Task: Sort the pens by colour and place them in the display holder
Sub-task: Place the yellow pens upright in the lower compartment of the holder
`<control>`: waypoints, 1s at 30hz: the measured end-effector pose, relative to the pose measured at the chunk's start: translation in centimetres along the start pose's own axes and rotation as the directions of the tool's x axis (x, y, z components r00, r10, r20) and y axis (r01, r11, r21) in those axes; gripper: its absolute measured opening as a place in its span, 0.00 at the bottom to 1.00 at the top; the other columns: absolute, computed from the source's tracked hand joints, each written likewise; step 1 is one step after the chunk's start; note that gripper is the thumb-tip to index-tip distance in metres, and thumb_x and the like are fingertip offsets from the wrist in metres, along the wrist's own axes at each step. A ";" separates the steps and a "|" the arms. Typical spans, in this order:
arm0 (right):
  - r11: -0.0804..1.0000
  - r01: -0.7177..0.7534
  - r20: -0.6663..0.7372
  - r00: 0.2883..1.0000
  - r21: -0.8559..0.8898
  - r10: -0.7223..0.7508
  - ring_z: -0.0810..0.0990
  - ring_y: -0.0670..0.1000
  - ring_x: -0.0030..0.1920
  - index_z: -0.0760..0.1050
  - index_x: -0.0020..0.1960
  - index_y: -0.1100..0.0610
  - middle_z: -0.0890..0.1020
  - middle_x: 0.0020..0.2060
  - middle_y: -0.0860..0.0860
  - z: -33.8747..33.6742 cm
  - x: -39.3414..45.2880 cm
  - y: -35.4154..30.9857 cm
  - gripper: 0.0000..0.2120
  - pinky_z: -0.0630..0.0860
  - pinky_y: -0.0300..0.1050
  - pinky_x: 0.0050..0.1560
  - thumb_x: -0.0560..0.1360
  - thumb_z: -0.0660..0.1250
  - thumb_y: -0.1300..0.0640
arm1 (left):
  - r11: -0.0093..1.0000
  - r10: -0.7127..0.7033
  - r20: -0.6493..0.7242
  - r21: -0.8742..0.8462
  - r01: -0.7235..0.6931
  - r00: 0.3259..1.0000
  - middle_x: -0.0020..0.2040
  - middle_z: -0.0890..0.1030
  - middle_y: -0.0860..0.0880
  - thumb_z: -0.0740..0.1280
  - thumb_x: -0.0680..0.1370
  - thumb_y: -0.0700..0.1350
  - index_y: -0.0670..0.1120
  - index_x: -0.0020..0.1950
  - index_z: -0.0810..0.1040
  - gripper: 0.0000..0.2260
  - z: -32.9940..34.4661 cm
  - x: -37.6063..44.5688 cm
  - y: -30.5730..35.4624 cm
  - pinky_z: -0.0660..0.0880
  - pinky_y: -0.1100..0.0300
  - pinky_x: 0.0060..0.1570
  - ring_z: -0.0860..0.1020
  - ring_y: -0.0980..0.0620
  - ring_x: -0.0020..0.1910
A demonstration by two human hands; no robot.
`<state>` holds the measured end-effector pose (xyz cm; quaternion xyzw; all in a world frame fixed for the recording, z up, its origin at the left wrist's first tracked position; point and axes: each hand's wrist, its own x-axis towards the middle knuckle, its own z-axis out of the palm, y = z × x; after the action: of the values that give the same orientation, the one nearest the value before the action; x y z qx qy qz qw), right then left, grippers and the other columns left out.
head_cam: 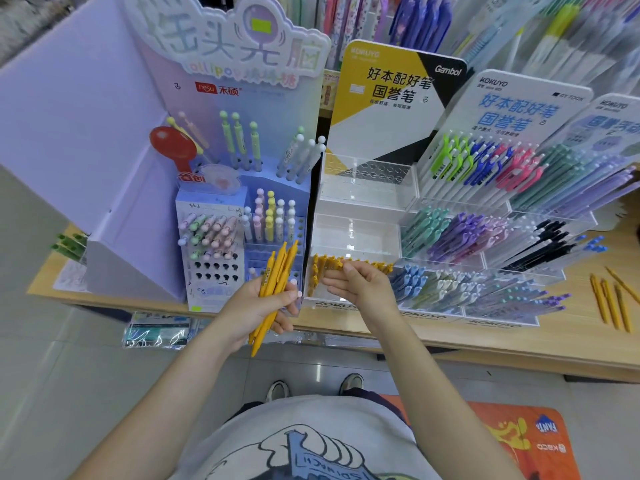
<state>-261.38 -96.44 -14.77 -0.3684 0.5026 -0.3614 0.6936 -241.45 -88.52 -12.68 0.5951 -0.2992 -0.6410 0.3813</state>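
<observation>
While left hand [258,306] grips yellow pens [275,289], right hand [360,282] reaches.

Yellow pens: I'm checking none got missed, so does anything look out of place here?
Yes. A few yellow pens lie loose on the wooden shelf at far right, outside the clear display holder. The left hand grips a bunch more; the right hand reaches the front yellow row.

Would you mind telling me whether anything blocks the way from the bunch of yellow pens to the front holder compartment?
Nothing visible does. The left hand grips the yellow pens just left of the front compartment, where the right hand touches the row of yellow pens.
</observation>
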 end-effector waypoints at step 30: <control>0.949 -0.069 -0.048 0.997 -0.307 0.057 0.85 0.55 0.37 0.78 0.53 0.60 0.86 0.44 0.57 0.5 2.1 2.0 0.06 0.77 0.42 0.31 0.78 0.69 0.58 | 1.000 -0.003 0.052 -0.026 0.005 0.999 0.41 0.82 0.42 0.67 0.80 0.41 0.40 0.53 0.78 0.05 0.4 1.0 0.4 0.78 0.56 0.33 0.81 0.46 0.33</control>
<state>-260.11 -97.28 -17.27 -0.4489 0.5776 -0.2629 0.6291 -241.76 -89.59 -12.85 0.5739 -0.2994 -0.6608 0.3799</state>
